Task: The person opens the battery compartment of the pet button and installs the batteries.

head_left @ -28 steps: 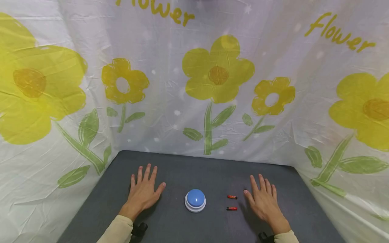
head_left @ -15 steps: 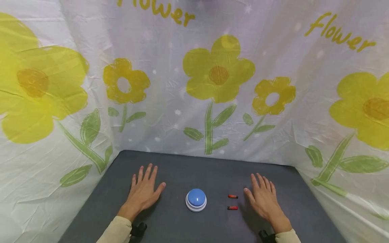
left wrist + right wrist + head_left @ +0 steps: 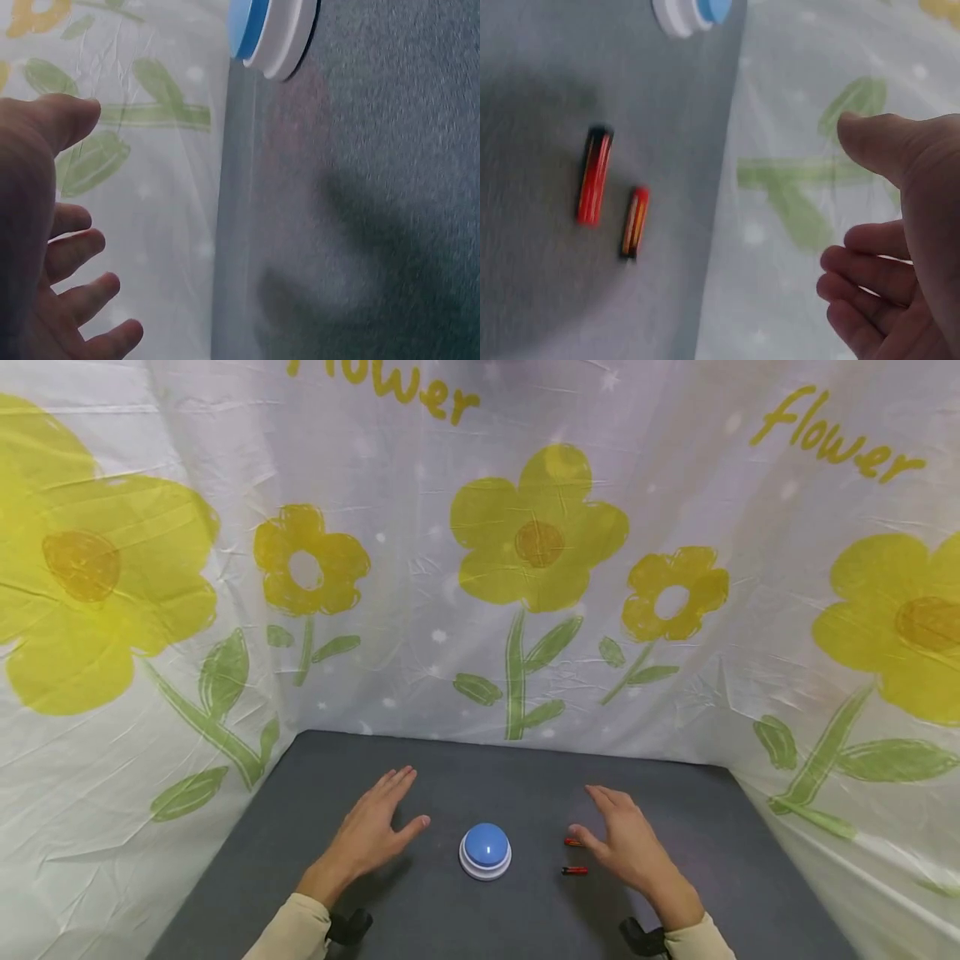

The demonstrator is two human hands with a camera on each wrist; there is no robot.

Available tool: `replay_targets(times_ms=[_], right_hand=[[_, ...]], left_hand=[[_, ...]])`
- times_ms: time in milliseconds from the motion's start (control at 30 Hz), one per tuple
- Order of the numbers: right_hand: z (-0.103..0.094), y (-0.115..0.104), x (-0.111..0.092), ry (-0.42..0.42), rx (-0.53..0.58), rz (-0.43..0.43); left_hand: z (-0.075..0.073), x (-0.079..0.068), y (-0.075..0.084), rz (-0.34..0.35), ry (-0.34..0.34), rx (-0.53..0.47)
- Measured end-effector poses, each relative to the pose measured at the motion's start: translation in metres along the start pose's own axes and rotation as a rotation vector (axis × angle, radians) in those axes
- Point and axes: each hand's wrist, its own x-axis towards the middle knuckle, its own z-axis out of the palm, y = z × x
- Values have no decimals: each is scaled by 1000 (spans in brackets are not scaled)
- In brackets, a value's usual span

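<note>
Button [image 3: 486, 846] is set at lower centre, batteries [image 3: 575, 871] to its right; left hand [image 3: 367, 837] is held lower left, right hand [image 3: 628, 843] lower right, thumbs parted from fingers.

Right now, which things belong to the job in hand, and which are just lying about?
Probably the job's, though not held: blue dome button with white base, nearer red-black battery, farther red-black battery.

Probably just setting: dark grey table, flower-print curtain.
</note>
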Motion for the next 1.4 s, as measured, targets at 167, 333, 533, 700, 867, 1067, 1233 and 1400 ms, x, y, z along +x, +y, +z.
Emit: replay_targets(times_ms=[167, 333, 533, 700, 867, 1067, 1233, 1400], right_hand=[[11, -13, 6, -33, 26, -25], [24, -26, 10, -54, 80, -35], [42, -36, 11, -39, 109, -84], [59, -36, 11, -5, 95, -139], [72, -39, 11, -11, 108, -157], [82, -45, 10, -89, 155, -141], [89, -48, 10, -118, 191, -153], [99, -49, 11, -108, 179, -176]], left_hand=[[6, 0, 5, -6, -48, -58], [17, 0, 8, 23, -71, -115], [30, -3, 14, 16, -105, -148], [40, -3, 18, 46, -107, -170], [51, -2, 20, 100, -100, -165], [61, -2, 26, 117, -162, -191], [65, -1, 33, 128, -209, -221], [69, 1, 37, 136, -219, -208]])
